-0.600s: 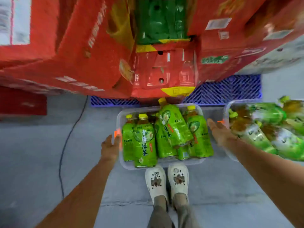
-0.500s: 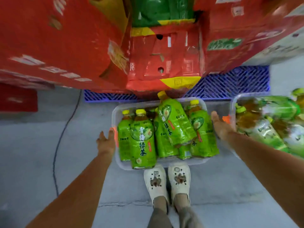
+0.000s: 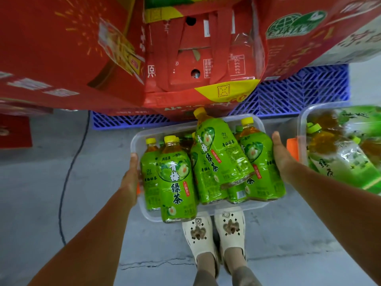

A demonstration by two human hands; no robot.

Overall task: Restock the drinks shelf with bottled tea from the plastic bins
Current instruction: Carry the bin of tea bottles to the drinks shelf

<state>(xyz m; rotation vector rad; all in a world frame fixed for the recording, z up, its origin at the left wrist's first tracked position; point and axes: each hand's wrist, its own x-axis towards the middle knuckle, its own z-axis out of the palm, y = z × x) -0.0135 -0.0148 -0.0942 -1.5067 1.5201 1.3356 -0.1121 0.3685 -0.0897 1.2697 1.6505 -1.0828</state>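
A clear plastic bin (image 3: 136, 139) sits on the grey floor just ahead of my feet, packed with several green-labelled bottled teas (image 3: 177, 178) with yellow caps. One bottle (image 3: 216, 149) lies slanted on top of the others. My left hand (image 3: 129, 176) presses against the bin's left wall over an orange latch. On the opposite side, my right hand (image 3: 281, 153) lies flat against the right wall, thumb up by the rim. A second clear bin (image 3: 302, 124) of the same tea stands at the right edge.
Stacked red drink cartons (image 3: 61, 58) on a blue plastic pallet (image 3: 299, 89) rise right behind the bin. A black cable (image 3: 70, 166) runs along the floor at left. My white shoes (image 3: 198, 234) touch the bin's near edge. An orange latch (image 3: 292, 148) sticks out from the second bin.
Both hands have closed in from beside the bin onto its two side walls. The view has dropped nearer to the bin.
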